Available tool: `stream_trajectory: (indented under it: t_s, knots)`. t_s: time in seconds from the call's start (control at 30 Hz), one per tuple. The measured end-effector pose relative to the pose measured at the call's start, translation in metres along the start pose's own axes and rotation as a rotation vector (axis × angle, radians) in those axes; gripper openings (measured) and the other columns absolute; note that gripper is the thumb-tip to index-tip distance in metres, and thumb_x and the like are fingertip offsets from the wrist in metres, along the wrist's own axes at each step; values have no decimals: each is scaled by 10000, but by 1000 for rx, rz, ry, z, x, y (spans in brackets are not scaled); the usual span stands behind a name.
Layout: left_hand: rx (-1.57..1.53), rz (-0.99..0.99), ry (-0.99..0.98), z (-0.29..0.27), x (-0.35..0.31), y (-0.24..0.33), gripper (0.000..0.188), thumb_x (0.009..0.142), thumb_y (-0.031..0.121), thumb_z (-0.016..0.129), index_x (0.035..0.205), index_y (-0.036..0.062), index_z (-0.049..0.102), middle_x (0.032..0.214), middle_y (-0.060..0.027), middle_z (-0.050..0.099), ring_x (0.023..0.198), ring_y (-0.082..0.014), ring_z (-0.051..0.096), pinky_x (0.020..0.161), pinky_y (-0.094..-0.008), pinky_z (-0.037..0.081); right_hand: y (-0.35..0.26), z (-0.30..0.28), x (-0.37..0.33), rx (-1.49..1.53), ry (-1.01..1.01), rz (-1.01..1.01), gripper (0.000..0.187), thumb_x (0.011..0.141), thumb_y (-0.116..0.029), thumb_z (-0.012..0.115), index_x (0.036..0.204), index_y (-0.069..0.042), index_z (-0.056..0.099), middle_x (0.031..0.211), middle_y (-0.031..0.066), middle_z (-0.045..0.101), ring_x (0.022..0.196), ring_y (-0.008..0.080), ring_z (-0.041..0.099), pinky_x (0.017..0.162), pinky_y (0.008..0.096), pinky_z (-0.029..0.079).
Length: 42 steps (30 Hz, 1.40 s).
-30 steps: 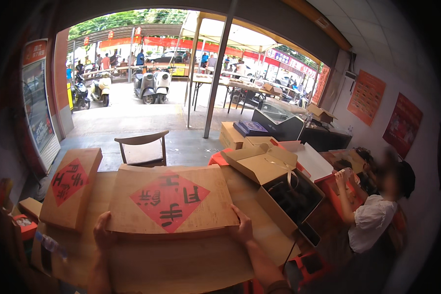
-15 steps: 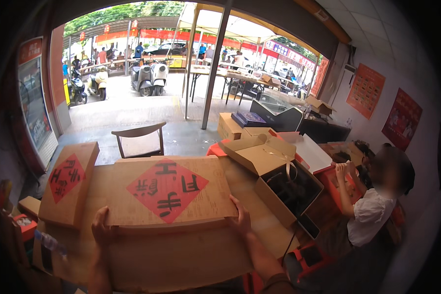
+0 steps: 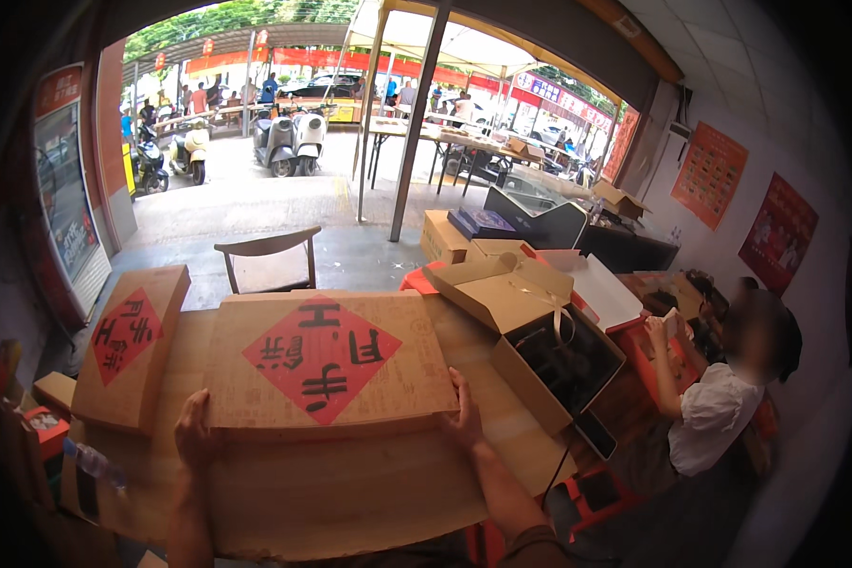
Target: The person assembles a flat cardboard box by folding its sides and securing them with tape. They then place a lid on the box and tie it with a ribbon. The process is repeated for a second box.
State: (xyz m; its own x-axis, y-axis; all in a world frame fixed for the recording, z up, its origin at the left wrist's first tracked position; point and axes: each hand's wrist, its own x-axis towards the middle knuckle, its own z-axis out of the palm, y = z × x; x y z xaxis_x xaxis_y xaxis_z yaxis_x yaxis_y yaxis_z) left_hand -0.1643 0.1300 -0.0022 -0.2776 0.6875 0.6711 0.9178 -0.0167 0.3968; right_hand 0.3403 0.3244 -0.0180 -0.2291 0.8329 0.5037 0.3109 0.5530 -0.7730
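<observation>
A large flat cardboard box (image 3: pixel 417 327) with a red diamond-shaped label and dark brushed characters lies in front of me on a wooden table (image 3: pixel 350 492). My left hand (image 3: pixel 194 428) grips its near left corner, fingers bent along the side. At the near right corner, my right hand (image 3: pixel 464 409) is closed on the edge, its fingers pointing up the side. The box's underside is hidden. To the left, a similar cardboard box (image 3: pixel 151 327) with the same kind of red label lies apart from both hands.
An open cardboard carton (image 3: pixel 540 374) with dark contents stands right of the box, beside a phone-like dark slab (image 3: pixel 596 434). A seated person (image 3: pixel 719 417) works at far right. A plastic bottle (image 3: pixel 97 464) lies at left. Beyond the table stands a chair (image 3: pixel 270 260).
The box has settled lower and flatter onto the table, and the strip seen behind its far edge no longer shows. Both hands keep hold of its near corners. My view has shifted slightly.
</observation>
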Motion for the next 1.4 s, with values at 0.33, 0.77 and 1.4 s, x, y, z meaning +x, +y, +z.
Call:
stream_trajectory:
  t_s: [0.33,0.77,1.4]
  knots:
    - [40,-15,-127,4,-1,-8,488,966,270,555,1392,36,601,1355,-233,657,1250,-419,642,1043,-464,535,10,0,1,-84,75,-19,541,1041,-320,642,1479,-26,523,1403,184,651,1305,279,623,1079,394,500]
    - [-52,-46,-82,-5,0,-9,576,859,222,700,1380,0,599,1315,-228,677,1235,-403,655,1039,-446,536,-17,5,10,-82,8,102,560,1030,-278,670,1510,-39,510,1304,171,714,1164,259,709,954,358,561]
    - [-40,-3,-48,0,-9,-24,507,881,45,648,1387,22,623,1269,-230,702,1190,-407,683,1003,-461,563,8,1,12,-255,-19,-79,596,978,-347,679,1443,10,568,1378,253,651,1317,404,613,1095,431,490]
